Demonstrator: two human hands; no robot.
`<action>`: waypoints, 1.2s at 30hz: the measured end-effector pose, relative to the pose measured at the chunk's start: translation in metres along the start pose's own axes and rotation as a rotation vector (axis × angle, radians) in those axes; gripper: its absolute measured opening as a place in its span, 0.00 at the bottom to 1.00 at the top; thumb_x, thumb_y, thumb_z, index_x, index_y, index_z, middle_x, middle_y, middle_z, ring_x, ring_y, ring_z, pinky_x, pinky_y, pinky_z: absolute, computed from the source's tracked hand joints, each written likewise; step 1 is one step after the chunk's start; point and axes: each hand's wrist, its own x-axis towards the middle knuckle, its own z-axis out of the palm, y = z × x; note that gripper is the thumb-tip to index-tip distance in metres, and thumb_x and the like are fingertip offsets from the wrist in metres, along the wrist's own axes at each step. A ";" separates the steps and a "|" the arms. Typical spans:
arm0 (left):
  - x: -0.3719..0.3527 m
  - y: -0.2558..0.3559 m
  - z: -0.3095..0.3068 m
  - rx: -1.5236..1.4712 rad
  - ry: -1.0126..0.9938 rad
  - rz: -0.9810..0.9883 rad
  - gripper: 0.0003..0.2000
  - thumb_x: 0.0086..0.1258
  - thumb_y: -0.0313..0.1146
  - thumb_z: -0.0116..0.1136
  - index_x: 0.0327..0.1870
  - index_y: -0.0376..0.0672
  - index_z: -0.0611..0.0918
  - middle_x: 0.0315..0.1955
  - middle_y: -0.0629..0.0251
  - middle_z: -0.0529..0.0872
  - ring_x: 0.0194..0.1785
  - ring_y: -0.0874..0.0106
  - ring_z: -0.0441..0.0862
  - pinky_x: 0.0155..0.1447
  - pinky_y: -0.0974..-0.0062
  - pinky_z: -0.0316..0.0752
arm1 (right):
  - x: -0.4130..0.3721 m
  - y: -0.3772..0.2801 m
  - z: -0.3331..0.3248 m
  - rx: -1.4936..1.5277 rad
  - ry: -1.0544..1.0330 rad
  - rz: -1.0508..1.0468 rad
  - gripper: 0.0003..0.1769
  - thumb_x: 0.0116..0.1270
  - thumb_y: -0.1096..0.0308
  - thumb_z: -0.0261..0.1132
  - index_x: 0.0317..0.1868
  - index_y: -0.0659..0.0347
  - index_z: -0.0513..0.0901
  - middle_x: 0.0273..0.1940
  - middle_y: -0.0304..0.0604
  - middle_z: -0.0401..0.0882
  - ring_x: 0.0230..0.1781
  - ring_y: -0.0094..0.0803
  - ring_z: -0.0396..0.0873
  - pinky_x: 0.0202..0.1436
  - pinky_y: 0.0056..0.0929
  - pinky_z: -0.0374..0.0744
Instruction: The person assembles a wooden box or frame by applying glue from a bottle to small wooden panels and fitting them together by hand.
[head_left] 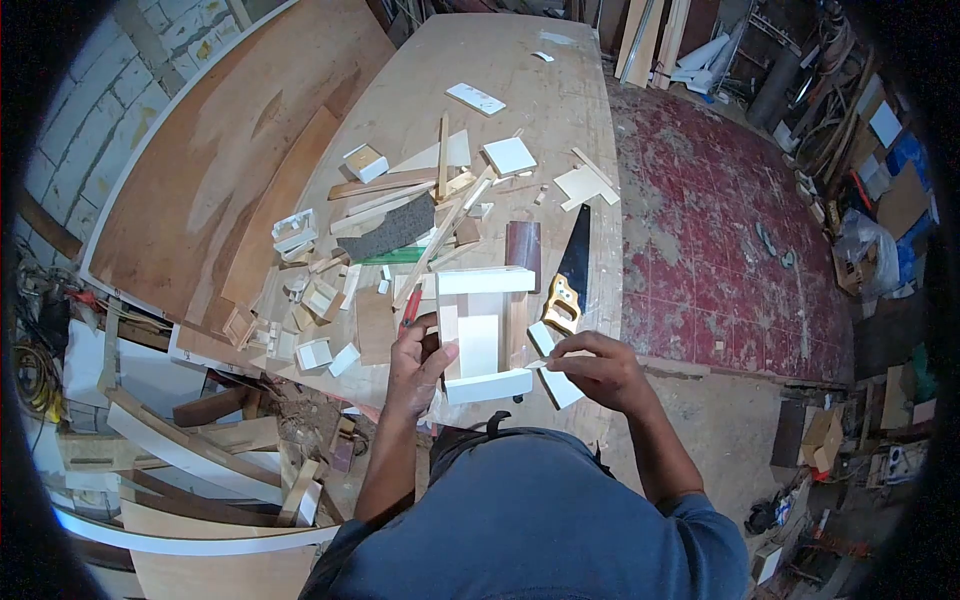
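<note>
My left hand (415, 368) is closed around the left side of a small white-and-wood box frame (488, 387), thumb on its near side. The frame has white end boards and an open middle with a pale panel inside. My right hand (597, 370) pinches a small, thin, pale piece (538, 365) at the frame's lower right corner; its exact kind is too small to make out. A red-handled tool (411, 304) lies just beyond my left hand. Beside the frame are a handsaw (566, 298) with a wooden handle and white strips (560, 388).
The workbench (400, 60) carries wood offcuts, a grey abrasive-looking sheet (388, 230), a brown curved piece (522, 256) and small white boxes (366, 162). A large board (220, 150) leans along the left. Curved timber pieces (190, 450) are stacked lower left.
</note>
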 end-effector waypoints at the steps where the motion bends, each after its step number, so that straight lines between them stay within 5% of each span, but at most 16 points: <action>1: 0.000 0.001 0.000 0.001 -0.001 0.001 0.25 0.63 0.32 0.65 0.60 0.30 0.74 0.46 0.57 0.85 0.48 0.73 0.83 0.56 0.73 0.76 | 0.000 0.000 -0.001 -0.003 0.018 0.015 0.18 0.53 0.83 0.71 0.44 0.56 0.87 0.42 0.43 0.84 0.41 0.36 0.85 0.42 0.32 0.84; 6: 0.002 -0.002 0.001 -0.022 -0.025 0.005 0.25 0.63 0.33 0.66 0.59 0.30 0.74 0.46 0.58 0.85 0.48 0.73 0.83 0.56 0.74 0.76 | 0.007 -0.001 0.001 0.006 0.213 0.084 0.16 0.54 0.85 0.70 0.43 0.60 0.87 0.38 0.44 0.84 0.38 0.33 0.86 0.42 0.28 0.83; 11: 0.002 -0.001 0.003 -0.023 -0.036 -0.004 0.24 0.63 0.31 0.66 0.59 0.31 0.74 0.45 0.59 0.85 0.48 0.74 0.83 0.57 0.74 0.76 | 0.008 0.001 0.006 0.195 0.198 0.255 0.17 0.55 0.85 0.70 0.45 0.61 0.87 0.36 0.44 0.85 0.38 0.30 0.86 0.40 0.28 0.83; 36: -0.002 -0.004 -0.001 -0.006 -0.036 -0.002 0.23 0.64 0.28 0.64 0.60 0.33 0.75 0.45 0.61 0.85 0.47 0.75 0.82 0.56 0.75 0.75 | 0.015 -0.004 0.009 0.217 0.034 0.219 0.16 0.54 0.82 0.72 0.44 0.59 0.89 0.36 0.42 0.85 0.37 0.30 0.85 0.39 0.27 0.83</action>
